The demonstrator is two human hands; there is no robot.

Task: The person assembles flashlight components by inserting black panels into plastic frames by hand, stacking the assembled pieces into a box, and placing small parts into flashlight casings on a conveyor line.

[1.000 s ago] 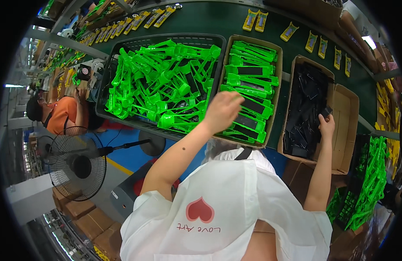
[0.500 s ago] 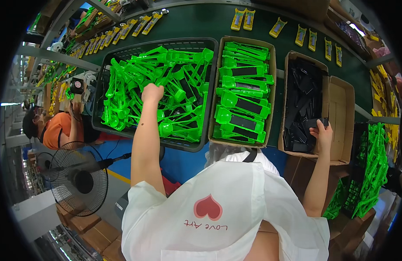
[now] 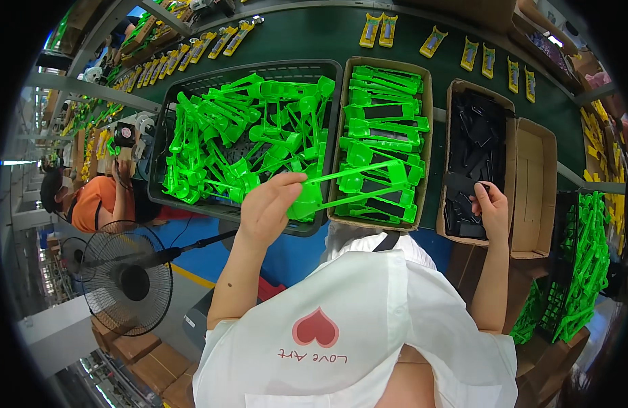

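Note:
My left hand (image 3: 267, 207) is closed on the rounded end of a bright green plastic frame (image 3: 399, 173). Its open two-armed end reaches out over the cardboard box (image 3: 427, 122) of green frames with black panels. Behind that hand is a dark basket (image 3: 331, 102) heaped with loose green frames (image 3: 222, 112). My right hand (image 3: 490, 207) pinches a flat black plate (image 3: 462, 182) between thumb and fingers, above a cardboard box (image 3: 452, 95) full of similar black plates (image 3: 473, 129).
An open cardboard box (image 3: 533, 183) adjoins the box of plates. Rows of yellow pieces (image 3: 433, 42) lie on the green bench (image 3: 314, 34). A black crate of green frames (image 3: 578, 265) stands at right. At left are a fan (image 3: 127, 279) and a person in orange (image 3: 99, 204).
My left hand has come out of the basket toward me, bringing a green frame. My right hand has shifted slightly left with the black plate.

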